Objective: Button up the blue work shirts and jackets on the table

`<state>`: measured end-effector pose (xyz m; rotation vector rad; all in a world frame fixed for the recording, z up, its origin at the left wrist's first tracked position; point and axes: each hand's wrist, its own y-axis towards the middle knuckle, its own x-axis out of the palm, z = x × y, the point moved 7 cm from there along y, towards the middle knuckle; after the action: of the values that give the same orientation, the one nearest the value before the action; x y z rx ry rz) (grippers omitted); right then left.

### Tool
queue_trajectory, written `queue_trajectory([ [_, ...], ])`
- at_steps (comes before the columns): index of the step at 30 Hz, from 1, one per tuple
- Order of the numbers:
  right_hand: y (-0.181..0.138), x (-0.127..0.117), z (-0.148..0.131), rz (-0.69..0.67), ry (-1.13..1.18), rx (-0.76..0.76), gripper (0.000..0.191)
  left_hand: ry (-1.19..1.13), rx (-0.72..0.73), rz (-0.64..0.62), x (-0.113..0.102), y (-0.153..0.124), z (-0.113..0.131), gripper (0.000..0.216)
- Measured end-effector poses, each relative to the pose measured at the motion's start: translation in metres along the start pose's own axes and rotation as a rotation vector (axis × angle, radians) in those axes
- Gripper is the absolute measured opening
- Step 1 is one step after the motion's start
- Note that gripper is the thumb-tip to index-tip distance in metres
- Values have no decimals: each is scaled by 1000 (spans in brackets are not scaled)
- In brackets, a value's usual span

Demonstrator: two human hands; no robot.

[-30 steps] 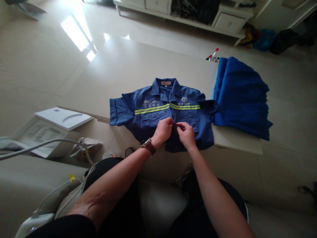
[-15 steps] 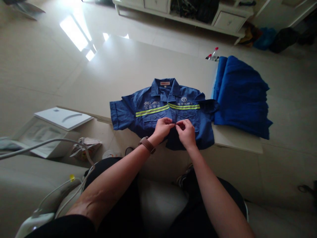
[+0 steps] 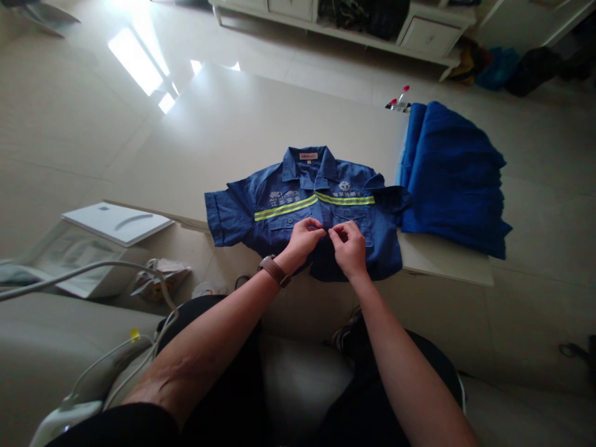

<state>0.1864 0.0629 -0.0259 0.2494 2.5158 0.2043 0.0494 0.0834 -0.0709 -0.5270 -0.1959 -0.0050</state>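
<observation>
A blue short-sleeved work shirt (image 3: 265, 192) lies front up on a pale table (image 3: 223, 118), its collar pointing away from me and its lower part over the near edge. Yellow reflective strips and white printing cross the chest. My left hand (image 3: 305, 241), below a brown-strapped watch (image 3: 274, 270), pinches the shirt's front opening. Close beside it, my right hand (image 3: 349, 247) pinches the other side of the opening, thumb and forefinger together. The fingertips of both hands almost meet; whatever button lies between them is too small to make out.
A pile of brighter blue cloth (image 3: 454, 180) lies at the table's right end, near red-capped bottles (image 3: 401, 98). On the left are a white flat box (image 3: 116, 222), a plastic bag (image 3: 161, 277) and a grey cable (image 3: 93, 266). A white cabinet (image 3: 298, 9) stands across the floor.
Both hands stay at the shirt's front opening, with only slight finger movement. A small gap between the fingertips looks a little wider. The shirt lies as before.
</observation>
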Motion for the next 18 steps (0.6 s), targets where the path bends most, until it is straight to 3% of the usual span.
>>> queue_trajectory([
  [9, -2, 5, 13, 19, 54, 71, 12, -8, -6, -86, 4, -2, 1, 30],
  [18, -5, 7, 16, 12, 65, 92, 13, 18, 2, -48, 1, -2, 4, 31],
])
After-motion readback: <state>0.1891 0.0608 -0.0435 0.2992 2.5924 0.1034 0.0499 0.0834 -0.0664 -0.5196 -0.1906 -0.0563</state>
